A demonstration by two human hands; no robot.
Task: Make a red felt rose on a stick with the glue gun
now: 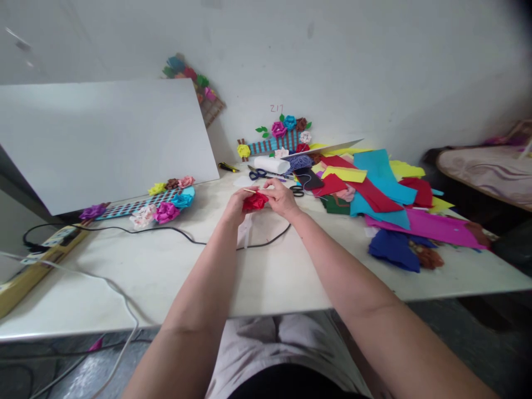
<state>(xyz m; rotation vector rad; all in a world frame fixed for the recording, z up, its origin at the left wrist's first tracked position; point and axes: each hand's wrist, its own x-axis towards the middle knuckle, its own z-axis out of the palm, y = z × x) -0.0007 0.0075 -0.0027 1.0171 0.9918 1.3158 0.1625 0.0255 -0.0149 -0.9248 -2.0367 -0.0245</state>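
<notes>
Both my hands meet over the middle of the white table (166,277). My left hand (235,204) and my right hand (281,198) pinch a small red felt flower (255,201) between their fingers. A thin wooden stick (251,191) pokes out at the flower's top left, by my left fingers. Both hands are closed on the flower, a little above the tabletop.
A pile of coloured felt sheets (382,194) covers the right side. Blue scissors (258,174), a white roll (272,164) and blue yarn (300,162) lie behind my hands. Finished flower strips (158,204) (276,141) lie left and at the wall. A black cable (187,237) crosses the table; a large white board (103,138) leans left.
</notes>
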